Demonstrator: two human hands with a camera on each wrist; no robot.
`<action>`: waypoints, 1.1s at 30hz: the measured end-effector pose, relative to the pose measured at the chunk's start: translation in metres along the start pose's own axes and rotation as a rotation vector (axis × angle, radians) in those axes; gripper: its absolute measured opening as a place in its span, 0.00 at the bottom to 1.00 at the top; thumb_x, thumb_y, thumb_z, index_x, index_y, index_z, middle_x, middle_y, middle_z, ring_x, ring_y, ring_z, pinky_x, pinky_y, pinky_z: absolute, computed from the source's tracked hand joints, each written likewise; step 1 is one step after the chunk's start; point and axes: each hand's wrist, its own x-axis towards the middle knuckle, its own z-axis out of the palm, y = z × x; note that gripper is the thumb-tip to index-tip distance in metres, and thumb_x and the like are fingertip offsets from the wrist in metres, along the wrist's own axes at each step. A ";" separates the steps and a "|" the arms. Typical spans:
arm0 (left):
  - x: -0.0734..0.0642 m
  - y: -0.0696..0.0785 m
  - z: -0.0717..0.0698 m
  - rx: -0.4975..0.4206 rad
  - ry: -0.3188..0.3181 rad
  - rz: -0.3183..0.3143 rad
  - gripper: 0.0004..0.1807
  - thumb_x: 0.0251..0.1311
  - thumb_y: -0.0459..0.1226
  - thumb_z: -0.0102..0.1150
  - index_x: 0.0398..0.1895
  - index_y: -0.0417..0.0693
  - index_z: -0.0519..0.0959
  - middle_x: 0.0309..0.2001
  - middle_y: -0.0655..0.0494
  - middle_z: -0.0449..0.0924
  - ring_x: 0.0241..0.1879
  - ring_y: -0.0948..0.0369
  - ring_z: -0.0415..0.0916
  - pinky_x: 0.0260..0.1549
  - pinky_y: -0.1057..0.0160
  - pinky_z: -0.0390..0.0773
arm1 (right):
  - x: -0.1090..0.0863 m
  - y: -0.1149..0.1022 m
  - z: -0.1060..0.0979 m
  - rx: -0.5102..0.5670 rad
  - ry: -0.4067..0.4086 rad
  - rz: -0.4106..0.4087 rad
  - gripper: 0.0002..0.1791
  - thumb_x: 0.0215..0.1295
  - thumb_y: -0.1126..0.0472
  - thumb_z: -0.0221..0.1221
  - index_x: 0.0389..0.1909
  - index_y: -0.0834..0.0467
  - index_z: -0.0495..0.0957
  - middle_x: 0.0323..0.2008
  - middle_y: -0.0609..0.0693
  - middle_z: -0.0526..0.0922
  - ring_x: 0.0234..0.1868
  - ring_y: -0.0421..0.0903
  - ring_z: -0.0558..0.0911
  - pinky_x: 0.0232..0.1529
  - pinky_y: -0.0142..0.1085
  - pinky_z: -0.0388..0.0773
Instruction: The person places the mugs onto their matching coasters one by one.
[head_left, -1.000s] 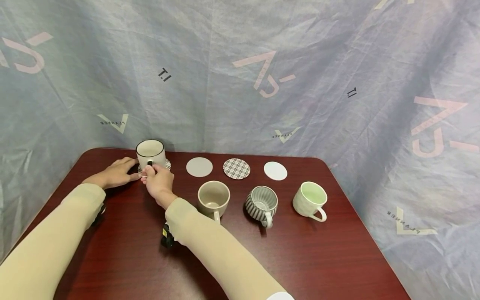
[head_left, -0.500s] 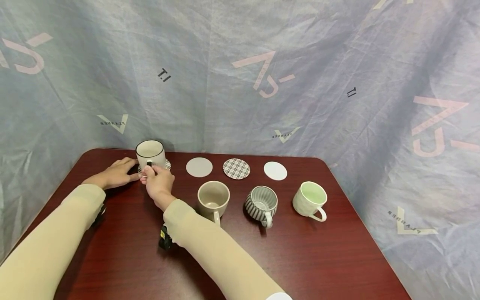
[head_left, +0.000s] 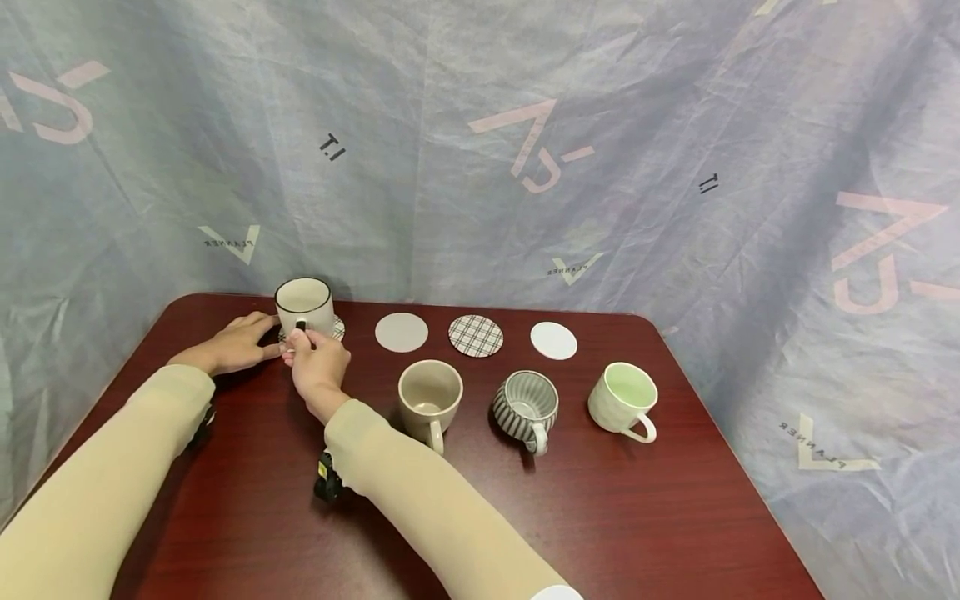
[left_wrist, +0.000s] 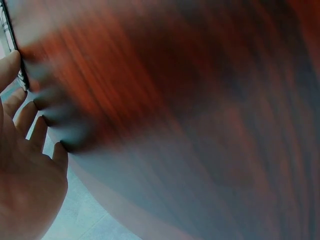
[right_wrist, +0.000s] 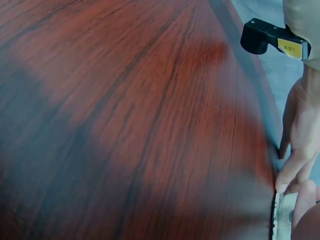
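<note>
At the far left of the head view, a white mug (head_left: 309, 310) with a dark rim stands over a plaid round coaster (head_left: 339, 327). My right hand (head_left: 321, 364) pinches the mug's handle, whose dark top (head_left: 301, 325) shows above the fingers. To the left of the mug, my left hand (head_left: 238, 343) lies low over the table, fingers extended, with thumb and index tips right at the coaster's edge. The left wrist view catches the patterned coaster edge (left_wrist: 23, 79) beside these fingertips. Most of the coaster is hidden under the mug and the right hand.
A grey coaster (head_left: 401, 332), a plaid coaster (head_left: 476, 336) and a white coaster (head_left: 554, 341) lie along the back. Before them stand a beige mug (head_left: 429, 396), a striped cup (head_left: 525, 408) and a pale green mug (head_left: 621, 398). A grey curtain (head_left: 420, 167) hangs behind the table (head_left: 600, 517).
The head view has shifted slightly. Both hands keep their places at the white mug and its coaster; the right forearm has drawn a little to the left.
</note>
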 end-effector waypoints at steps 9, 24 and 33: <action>0.010 -0.015 0.008 -0.031 0.037 0.027 0.42 0.75 0.52 0.57 0.76 0.27 0.62 0.69 0.26 0.63 0.69 0.27 0.57 0.66 0.24 0.59 | 0.001 -0.001 -0.005 0.025 -0.010 0.000 0.09 0.75 0.64 0.65 0.43 0.65 0.91 0.31 0.58 0.92 0.32 0.55 0.93 0.29 0.24 0.83; 0.000 0.001 0.002 -0.016 0.009 0.007 0.39 0.76 0.44 0.58 0.76 0.23 0.60 0.69 0.24 0.62 0.68 0.26 0.58 0.65 0.23 0.59 | 0.007 -0.009 -0.017 -0.099 -0.151 0.108 0.09 0.75 0.59 0.66 0.44 0.59 0.92 0.33 0.55 0.92 0.34 0.53 0.93 0.29 0.29 0.85; 0.003 -0.006 0.006 -0.027 0.014 0.024 0.40 0.76 0.47 0.57 0.75 0.23 0.60 0.68 0.23 0.62 0.68 0.25 0.57 0.63 0.22 0.59 | 0.005 -0.016 -0.025 -0.156 -0.162 0.127 0.10 0.73 0.54 0.69 0.46 0.56 0.91 0.31 0.52 0.92 0.33 0.50 0.93 0.29 0.29 0.84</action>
